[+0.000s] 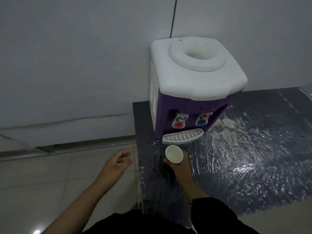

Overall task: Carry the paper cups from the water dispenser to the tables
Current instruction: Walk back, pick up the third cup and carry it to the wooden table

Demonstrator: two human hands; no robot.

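A white and purple water dispenser (194, 85) stands on the floor against the wall, with a red tap on the left, a blue tap on the right and a white drip tray (182, 136) below them. My right hand (181, 168) holds a white paper cup (174, 154) upright, just in front of the drip tray. The cup's open mouth faces the camera; I cannot tell whether it holds water. My left hand (117, 162) hangs to the left of the cup, fingers loosely curled, with nothing in it.
The dispenser sits on a dark mat covered with shiny wrinkled plastic film (244, 157). Pale floor tiles (50, 183) lie to the left. A grey wall (67, 56) stands behind, with a dark cable (173, 17) running up it.
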